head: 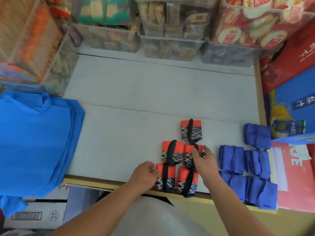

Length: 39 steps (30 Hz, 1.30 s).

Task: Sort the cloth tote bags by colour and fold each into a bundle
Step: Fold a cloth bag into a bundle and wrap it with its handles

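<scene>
Several red-and-black folded tote bundles, each wrapped by a black strap, lie on the white table (136, 92) near its front edge. One bundle (191, 132) sits farthest back, two in the middle row (173, 153), two at the front (166, 178). My right hand (204, 161) rests on the right middle bundle (189, 150), fingers and thumb curled round it. My left hand (144, 172) is loosely curled and touches the left edge of the front-left bundle. Several dark blue folded bundles (245, 167) lie to the right. A stack of flat light-blue totes (35, 143) lies on the left.
Clear plastic bins of packaged snacks (170, 31) line the back and left of the table. Red and blue printed boxes (293, 103) stand on the right. Cardboard boxes (34, 215) sit below the table's front edge.
</scene>
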### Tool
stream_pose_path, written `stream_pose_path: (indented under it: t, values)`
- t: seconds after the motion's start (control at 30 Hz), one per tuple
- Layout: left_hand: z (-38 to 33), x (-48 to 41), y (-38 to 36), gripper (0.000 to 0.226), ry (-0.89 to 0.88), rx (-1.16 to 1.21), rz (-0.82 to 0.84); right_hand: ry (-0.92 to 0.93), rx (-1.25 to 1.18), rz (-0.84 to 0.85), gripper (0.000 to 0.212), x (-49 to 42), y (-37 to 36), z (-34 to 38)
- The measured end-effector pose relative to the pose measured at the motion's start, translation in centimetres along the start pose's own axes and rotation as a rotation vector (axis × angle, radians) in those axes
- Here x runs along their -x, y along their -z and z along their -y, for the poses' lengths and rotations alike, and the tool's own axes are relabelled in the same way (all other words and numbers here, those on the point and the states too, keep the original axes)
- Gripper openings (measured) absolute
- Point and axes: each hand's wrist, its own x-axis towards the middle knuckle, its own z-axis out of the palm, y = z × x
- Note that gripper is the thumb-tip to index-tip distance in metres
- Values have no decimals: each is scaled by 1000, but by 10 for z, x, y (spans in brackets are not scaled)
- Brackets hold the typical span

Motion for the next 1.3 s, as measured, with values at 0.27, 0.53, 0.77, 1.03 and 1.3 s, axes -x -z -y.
stream_pose_path:
  t: [0.27,0.53,0.77,1.03,1.3]
  values:
    - [8,18,14,44,-25,146,-13,164,152,-84,44,43,10,8]
    - [88,39,124,33,-55,229,-322,481,251,347,11,109,-107,73]
    - [185,44,234,41,17,-108,-687,513,363,584,11,144,-229,121]
    - [249,23,264,52,0,-414,-553,408,443,609,15,161,-299,139]
    - [220,40,271,35,-325,-207,-768,579,283,561,35,181,-292,155]
